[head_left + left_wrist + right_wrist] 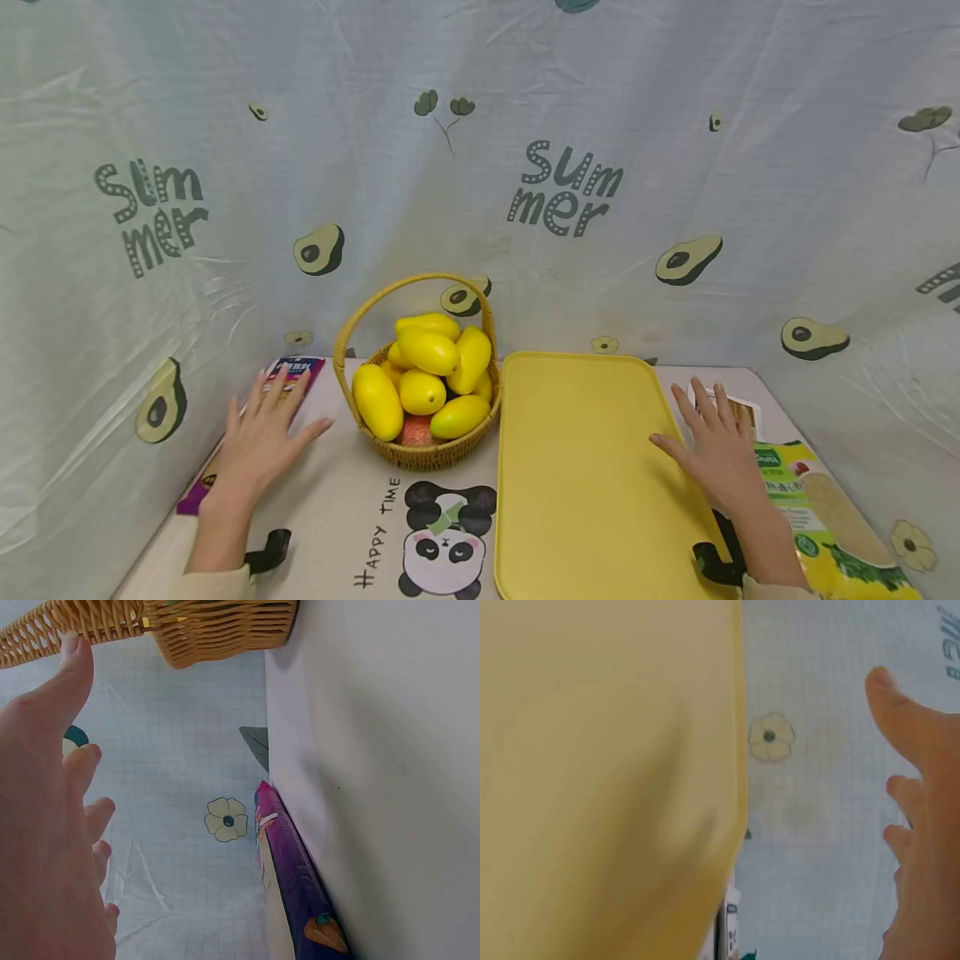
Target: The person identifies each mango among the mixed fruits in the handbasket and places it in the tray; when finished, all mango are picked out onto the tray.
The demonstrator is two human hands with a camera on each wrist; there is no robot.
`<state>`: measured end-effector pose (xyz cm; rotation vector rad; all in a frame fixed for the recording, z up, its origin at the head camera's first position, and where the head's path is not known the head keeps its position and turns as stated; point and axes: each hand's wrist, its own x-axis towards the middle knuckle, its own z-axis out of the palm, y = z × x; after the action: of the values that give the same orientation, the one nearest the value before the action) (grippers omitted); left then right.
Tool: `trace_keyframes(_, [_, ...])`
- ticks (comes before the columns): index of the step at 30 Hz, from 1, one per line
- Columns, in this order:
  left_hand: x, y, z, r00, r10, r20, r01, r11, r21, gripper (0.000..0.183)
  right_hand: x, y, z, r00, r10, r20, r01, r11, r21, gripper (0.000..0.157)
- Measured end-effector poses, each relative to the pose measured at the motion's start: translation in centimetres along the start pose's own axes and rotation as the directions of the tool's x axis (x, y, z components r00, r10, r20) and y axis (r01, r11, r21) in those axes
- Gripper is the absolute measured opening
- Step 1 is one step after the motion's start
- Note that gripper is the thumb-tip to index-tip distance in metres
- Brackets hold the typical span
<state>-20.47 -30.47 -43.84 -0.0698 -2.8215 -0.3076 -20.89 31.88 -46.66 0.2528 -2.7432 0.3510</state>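
Observation:
My left hand (258, 450) hovers with fingers spread above a purple snack packet (206, 479) at the table's left side. To the right of that hand stands a wicker basket (438, 454) with a tall handle, filled with several yellow mangoes (427, 350) and one reddish round fruit (416, 432). My right hand (723, 462), fingers also spread, is over the right edge of a yellow tray (577, 475). Neither hand holds anything. In the left wrist view the thumb appears in front of the basket handle (105, 619); whether they touch cannot be told there.
A yellow-green Knorr packet (817, 517) lies right of the tray, with a smaller white-edged packet (750, 412) behind it. A panda print (444, 554) marks the tabletop between basket and tray front. A patterned curtain (420, 192) encloses the back and sides.

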Motion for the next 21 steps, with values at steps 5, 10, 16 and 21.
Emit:
trace_keyframes(5, [0.1,0.3,-0.3,1.0,0.013,-0.01,-0.013,1.0,-0.01,0.087,0.7,-1.7,0.8,0.999,-0.043,-0.024,0.044,0.998,0.048,0.089])
trace_keyframes(10, [0.3,0.9,-0.5,0.999,0.023,-0.026,-0.024,1.0,-0.008,0.085,1.5,-3.4,0.9,0.998,-0.06,-0.022,0.062,0.992,0.107,0.086])
trace_keyframes(16, [0.9,1.8,-1.0,0.996,0.044,-0.073,-0.046,0.998,-0.031,0.084,2.7,-5.4,1.0,0.998,-0.067,-0.015,0.069,0.983,0.17,0.084])
trace_keyframes(21, [1.2,2.4,-1.5,0.992,0.044,-0.115,-0.054,0.995,-0.079,0.084,4.0,-7.0,1.1,0.996,-0.085,-0.007,0.085,0.975,0.207,0.085])
